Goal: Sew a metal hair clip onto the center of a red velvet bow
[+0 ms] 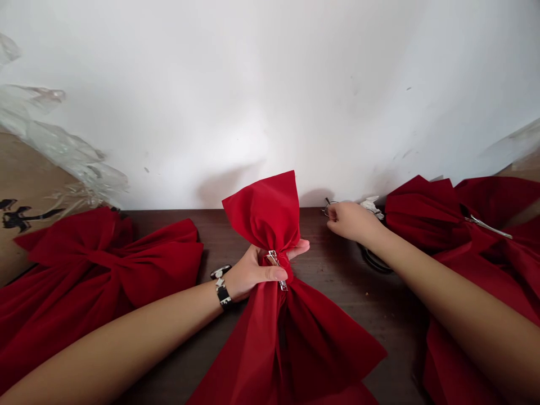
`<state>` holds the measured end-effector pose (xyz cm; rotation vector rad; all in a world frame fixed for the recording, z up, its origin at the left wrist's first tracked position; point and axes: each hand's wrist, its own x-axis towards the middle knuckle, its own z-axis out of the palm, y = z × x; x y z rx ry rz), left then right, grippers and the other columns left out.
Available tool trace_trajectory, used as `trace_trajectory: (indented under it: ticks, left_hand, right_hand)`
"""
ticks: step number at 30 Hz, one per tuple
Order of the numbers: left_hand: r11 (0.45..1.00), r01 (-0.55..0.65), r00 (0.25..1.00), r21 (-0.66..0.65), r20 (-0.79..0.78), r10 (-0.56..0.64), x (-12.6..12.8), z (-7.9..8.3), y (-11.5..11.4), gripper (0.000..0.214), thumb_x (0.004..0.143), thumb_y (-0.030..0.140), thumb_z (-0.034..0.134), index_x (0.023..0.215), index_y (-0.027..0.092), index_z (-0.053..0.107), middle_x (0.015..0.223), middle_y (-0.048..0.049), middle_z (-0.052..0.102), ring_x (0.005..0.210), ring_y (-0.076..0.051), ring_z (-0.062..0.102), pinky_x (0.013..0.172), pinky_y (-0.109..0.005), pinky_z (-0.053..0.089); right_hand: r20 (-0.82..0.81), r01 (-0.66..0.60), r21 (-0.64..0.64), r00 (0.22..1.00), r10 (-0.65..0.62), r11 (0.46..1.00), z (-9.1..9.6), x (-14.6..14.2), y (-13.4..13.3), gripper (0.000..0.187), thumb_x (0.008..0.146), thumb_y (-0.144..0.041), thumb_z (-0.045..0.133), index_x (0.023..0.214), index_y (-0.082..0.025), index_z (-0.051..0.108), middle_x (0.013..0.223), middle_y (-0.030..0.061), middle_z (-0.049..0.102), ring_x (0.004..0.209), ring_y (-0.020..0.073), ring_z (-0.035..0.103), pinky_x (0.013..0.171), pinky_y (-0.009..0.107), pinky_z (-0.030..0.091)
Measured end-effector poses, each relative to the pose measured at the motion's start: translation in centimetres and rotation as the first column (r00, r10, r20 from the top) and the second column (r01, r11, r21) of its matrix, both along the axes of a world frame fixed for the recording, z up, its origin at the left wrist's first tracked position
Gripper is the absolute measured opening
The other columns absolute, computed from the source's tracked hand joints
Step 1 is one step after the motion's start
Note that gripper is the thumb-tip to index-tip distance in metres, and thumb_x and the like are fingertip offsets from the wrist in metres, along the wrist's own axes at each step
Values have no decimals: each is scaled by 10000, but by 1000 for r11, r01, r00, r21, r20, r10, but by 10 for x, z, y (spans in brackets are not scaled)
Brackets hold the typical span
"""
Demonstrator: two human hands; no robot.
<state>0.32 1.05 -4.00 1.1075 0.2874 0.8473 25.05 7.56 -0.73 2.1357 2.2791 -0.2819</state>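
Note:
My left hand is wrapped round the gathered middle of a red fabric bow, its thumb pressing on a silver metal clip at the knot. The bow's loop stands above the hand and its wide tails spread below. Near the wall, at the table's back edge, my right hand is closed with fingers curled together. Thin dark wire-like loops show at its fingertips; what exactly it grips is too small to tell.
Another red bow lies at the left. More red bows, one with a silver clip, are piled at the right. Black cable and crumpled white paper sit by my right wrist. A cardboard box with clear plastic stands left.

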Motion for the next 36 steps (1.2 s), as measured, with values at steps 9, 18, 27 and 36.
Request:
trace_trajectory:
  ticks: [9,18,27,36]
  left_hand:
    - [1000,17,1000,2,2,-17,-1,-2,0,495,716,213,802,1190,236,662,1301,-97,626,1284,-306,507,1128,-461,340]
    - [999,4,999,41,-43,-2,0,-4,2,536,716,307,806,1223,237,645,1363,-124,566,1329,-317,451,1145,-471,300]
    - [987,-150,970,53,-184,157,4,-2,0,683,745,666,611,1204,160,632,1256,-143,644,1231,-322,549,1041,-412,429]
    - [982,-187,960,-4,-212,182,1,-7,0,665,680,674,674,1115,170,655,1137,-114,693,1061,-293,639,939,-367,476]
  right_hand:
    - [15,102,-9,995,-102,995,-2,14,7,168,829,-296,614,825,-128,606,825,43,601,796,157,556,752,317,445]
    - [-469,-164,78,864,182,983,35,-6,-19,248,889,-195,355,1057,-178,537,753,-9,569,614,105,476,586,207,385]
    - [-440,-644,195,616,653,739,73,-35,-95,90,918,-111,394,939,-198,404,778,-31,584,626,89,492,579,200,339]
    - [-269,-616,215,709,652,758,62,-43,-86,82,913,-130,404,860,-185,432,681,-26,541,558,106,440,545,244,259]
